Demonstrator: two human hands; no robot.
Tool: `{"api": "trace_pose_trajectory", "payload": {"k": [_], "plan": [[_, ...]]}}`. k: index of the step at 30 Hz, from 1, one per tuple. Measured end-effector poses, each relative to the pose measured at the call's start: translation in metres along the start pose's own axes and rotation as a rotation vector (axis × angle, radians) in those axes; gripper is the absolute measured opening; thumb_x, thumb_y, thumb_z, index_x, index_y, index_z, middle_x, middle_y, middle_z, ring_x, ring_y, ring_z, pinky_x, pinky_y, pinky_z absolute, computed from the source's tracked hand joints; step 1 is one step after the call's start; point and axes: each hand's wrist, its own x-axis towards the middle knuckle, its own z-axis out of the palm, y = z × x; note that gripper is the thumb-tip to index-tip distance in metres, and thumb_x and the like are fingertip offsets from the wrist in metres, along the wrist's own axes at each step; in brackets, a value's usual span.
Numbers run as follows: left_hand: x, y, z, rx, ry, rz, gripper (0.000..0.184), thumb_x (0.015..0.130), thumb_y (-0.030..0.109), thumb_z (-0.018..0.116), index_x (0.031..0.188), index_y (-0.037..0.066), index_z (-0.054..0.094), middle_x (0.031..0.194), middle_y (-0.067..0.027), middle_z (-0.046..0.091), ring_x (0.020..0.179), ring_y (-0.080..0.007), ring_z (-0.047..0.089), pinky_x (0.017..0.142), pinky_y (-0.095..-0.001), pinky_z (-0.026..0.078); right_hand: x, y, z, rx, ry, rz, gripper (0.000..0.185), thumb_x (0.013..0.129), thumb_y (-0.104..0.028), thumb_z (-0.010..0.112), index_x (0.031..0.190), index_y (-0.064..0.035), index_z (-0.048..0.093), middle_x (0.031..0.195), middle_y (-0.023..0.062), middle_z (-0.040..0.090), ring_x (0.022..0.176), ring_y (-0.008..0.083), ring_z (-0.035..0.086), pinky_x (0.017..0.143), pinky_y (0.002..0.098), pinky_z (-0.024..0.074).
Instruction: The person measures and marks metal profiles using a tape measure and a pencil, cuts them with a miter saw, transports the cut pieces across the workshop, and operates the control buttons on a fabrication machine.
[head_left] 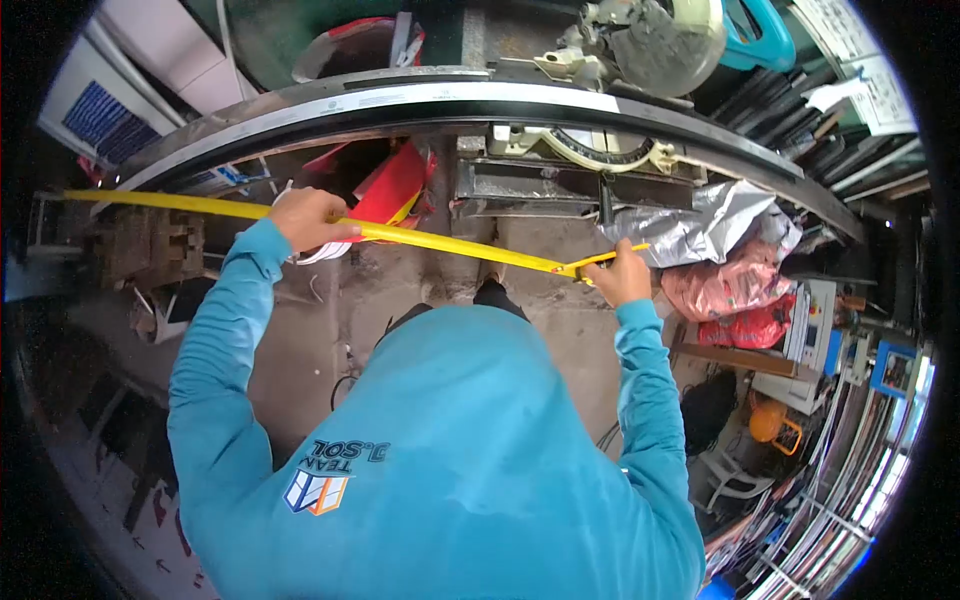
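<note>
A long yellow measuring tape (455,246) runs from the far left across the front of my body. My left hand (308,220) is closed on it, with the fingers over its upper side. At its right end my right hand (620,275) is closed around a slim yellow thing (602,257) that sticks out past the fingers. I cannot tell whether that thing is a pencil, a tool or part of the tape. Beyond both hands, a long straight bar (430,97) with a pale printed strip lies crosswise.
A mitre saw (590,145) stands behind the bar. Near my left hand is a red bag (385,190). Silver plastic sheeting (690,225) and a pinkish bag (725,290) are heaped at the right. Long profiles (850,490) fill the rack at the lower right.
</note>
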Motion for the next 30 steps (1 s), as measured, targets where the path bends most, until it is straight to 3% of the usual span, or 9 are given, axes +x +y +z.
{"api": "trace_pose_trajectory", "payload": {"k": [4, 7, 12, 15, 18, 22, 26, 28, 30], "plan": [[0.014, -0.021, 0.001, -0.149, -0.297, -0.054, 0.033, 0.085, 0.034, 0.065, 0.087, 0.001, 0.069, 0.071, -0.0081, 0.068, 0.059, -0.0154, 0.064, 0.057, -0.0319, 0.049, -0.009, -0.004, 0.011, -0.023, 0.011, 0.091, 0.052, 0.064, -0.035, 0.076, 0.091, -0.0002, 0.048, 0.084, 0.0253, 0.064, 0.08, 0.0432, 0.062, 0.069, 0.0499, 0.0497], [0.02, -0.018, 0.012, -0.278, -0.388, -0.042, 0.03, 0.086, 0.031, 0.065, 0.085, 0.002, 0.068, 0.068, -0.007, 0.067, 0.057, -0.0151, 0.062, 0.055, -0.0318, 0.048, -0.017, -0.006, 0.015, -0.02, 0.017, 0.081, 0.053, 0.064, -0.036, 0.077, 0.091, -0.0013, 0.047, 0.083, 0.0244, 0.064, 0.08, 0.0426, 0.062, 0.069, 0.05, 0.0493], [0.047, 0.05, 0.038, -0.106, -0.132, 0.303, 0.026, 0.083, 0.033, 0.063, 0.083, 0.007, 0.067, 0.071, -0.0099, 0.066, 0.069, -0.0294, 0.064, 0.064, -0.0431, 0.049, -0.018, -0.024, 0.016, -0.037, 0.039, 0.084, 0.054, 0.064, -0.035, 0.078, 0.092, -0.0024, 0.046, 0.083, 0.0231, 0.063, 0.077, 0.042, 0.062, 0.067, 0.0496, 0.0494], [0.076, 0.088, 0.07, -0.076, -0.143, 0.369, 0.027, 0.084, 0.032, 0.062, 0.09, 0.007, 0.067, 0.084, -0.011, 0.067, 0.082, -0.0319, 0.064, 0.073, -0.0445, 0.049, -0.01, -0.03, 0.004, 0.021, 0.064, 0.038, 0.053, 0.064, -0.034, 0.077, 0.092, -0.0026, 0.046, 0.083, 0.0233, 0.063, 0.078, 0.042, 0.062, 0.066, 0.0491, 0.0499], [0.09, 0.105, 0.072, -0.329, 0.058, 0.661, 0.029, 0.083, 0.031, 0.064, 0.099, 0.007, 0.066, 0.097, -0.0113, 0.067, 0.094, -0.0305, 0.062, 0.083, -0.0429, 0.047, 0.01, -0.005, -0.008, 0.016, 0.158, 0.024, 0.053, 0.064, -0.033, 0.077, 0.094, -0.0026, 0.046, 0.084, 0.0232, 0.063, 0.079, 0.0418, 0.062, 0.068, 0.0494, 0.05], [0.092, 0.061, 0.034, -0.268, 0.491, 0.521, 0.037, 0.077, 0.029, 0.07, 0.108, 0.008, 0.064, 0.118, -0.0135, 0.059, 0.114, -0.0337, 0.052, 0.098, -0.0439, 0.04, 0.055, 0.039, -0.03, -0.073, 0.218, 0.092, 0.051, 0.064, -0.031, 0.076, 0.093, -0.0019, 0.047, 0.092, 0.0245, 0.063, 0.082, 0.0442, 0.062, 0.074, 0.0505, 0.0497], [0.123, -0.028, 0.025, -0.004, 0.87, 0.058, 0.058, 0.071, 0.036, 0.075, 0.121, 0.011, 0.059, 0.134, -0.0147, 0.048, 0.122, -0.0368, 0.045, 0.104, -0.0458, 0.034, 0.116, 0.093, -0.024, -0.001, 0.254, 0.165, 0.056, 0.064, -0.032, 0.076, 0.102, -0.0003, 0.049, 0.098, 0.0256, 0.062, 0.086, 0.0446, 0.062, 0.076, 0.0503, 0.0503], [0.134, -0.05, 0.009, 0.205, 0.817, -0.173, 0.063, 0.069, 0.035, 0.077, 0.125, 0.014, 0.057, 0.139, -0.0146, 0.044, 0.124, -0.0356, 0.044, 0.103, -0.0466, 0.034, 0.152, 0.123, -0.002, 0.028, 0.276, 0.098, 0.067, 0.065, -0.032, 0.076, 0.117, -0.0002, 0.049, 0.105, 0.0262, 0.06, 0.091, 0.0439, 0.061, 0.078, 0.0492, 0.0507], [0.154, -0.081, 0.015, 0.177, 0.833, -0.142, 0.063, 0.065, 0.038, 0.079, 0.12, 0.013, 0.061, 0.132, -0.0158, 0.052, 0.119, -0.0363, 0.048, 0.1, -0.0461, 0.037, 0.169, 0.132, 0.009, 0.023, 0.246, 0.111, 0.073, 0.066, -0.03, 0.076, 0.127, -0.0016, 0.045, 0.108, 0.0264, 0.059, 0.096, 0.0427, 0.061, 0.08, 0.0482, 0.0508]]}}
